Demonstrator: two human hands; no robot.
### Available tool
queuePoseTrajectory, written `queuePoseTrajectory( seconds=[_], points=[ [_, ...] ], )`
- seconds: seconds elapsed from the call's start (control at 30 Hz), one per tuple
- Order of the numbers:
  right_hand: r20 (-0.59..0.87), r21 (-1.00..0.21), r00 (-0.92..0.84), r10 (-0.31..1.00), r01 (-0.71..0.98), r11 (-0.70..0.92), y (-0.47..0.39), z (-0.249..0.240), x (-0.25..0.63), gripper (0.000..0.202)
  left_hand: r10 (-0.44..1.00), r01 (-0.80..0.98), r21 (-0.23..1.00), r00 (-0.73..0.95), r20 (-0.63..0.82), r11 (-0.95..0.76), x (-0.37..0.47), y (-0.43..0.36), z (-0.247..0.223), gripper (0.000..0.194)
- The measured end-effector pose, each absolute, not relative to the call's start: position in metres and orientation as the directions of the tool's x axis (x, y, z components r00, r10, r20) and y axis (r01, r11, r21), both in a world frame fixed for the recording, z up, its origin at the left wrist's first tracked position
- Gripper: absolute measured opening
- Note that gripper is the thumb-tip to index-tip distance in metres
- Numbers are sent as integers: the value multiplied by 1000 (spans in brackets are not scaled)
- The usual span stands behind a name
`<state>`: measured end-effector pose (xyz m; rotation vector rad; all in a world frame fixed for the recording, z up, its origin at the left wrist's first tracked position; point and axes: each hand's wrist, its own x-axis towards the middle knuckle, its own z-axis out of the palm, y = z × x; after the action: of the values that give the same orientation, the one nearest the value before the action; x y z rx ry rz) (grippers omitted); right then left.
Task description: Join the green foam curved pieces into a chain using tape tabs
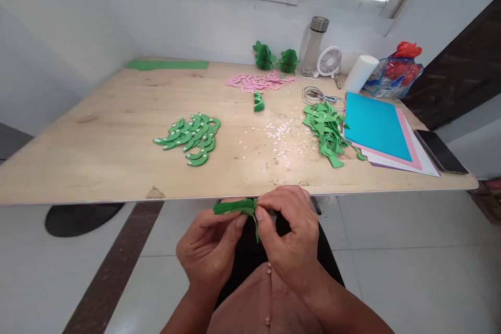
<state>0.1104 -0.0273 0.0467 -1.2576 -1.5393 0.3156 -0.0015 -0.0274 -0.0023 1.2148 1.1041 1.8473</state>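
In front of the table's near edge, my left hand [213, 245] pinches a layered stack of green paper pieces [233, 206] between thumb and fingers. My right hand [287, 227] is closed on the stack's right end, where a thin green strip hangs down between the two hands. Curved green pieces with small white squares [195, 135] lie in a pile on the table's left half. A small green folded stack [259, 102] sits farther back, near pink paper cutouts [260, 82].
Green scraps [329, 130] and tape rolls [313, 95] lie right of white paper bits [278, 130]. Coloured sheets [378, 125] and a phone [440, 151] are at the right. Behind stand green paper shapes [264, 56], a bottle [314, 47] and a fan [329, 61].
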Motion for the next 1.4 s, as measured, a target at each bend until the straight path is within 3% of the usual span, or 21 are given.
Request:
queuePoseTrajectory(
  seconds=[0.3, 0.53, 0.87, 1.4],
  points=[
    [553, -726, 130, 823, 560, 399, -27, 43, 110, 13, 844, -23, 912, -389, 368, -409, 0, -28, -4, 14],
    [607, -679, 130, 784, 597, 427, -26, 43, 108, 13, 855, -81, 916, -398, 332, -393, -1, -28, -5, 16],
    [603, -693, 155, 782, 587, 418, -25, 35, 108, 13, 926, -357, 908, -370, 77, -218, 4, -22, 3, 13],
    [641, -686, 174, 747, 565, 458, -24, 33, 107, 15, 939, -471, 870, -343, -33, -142, 5, -18, 9, 18]
  ],
)
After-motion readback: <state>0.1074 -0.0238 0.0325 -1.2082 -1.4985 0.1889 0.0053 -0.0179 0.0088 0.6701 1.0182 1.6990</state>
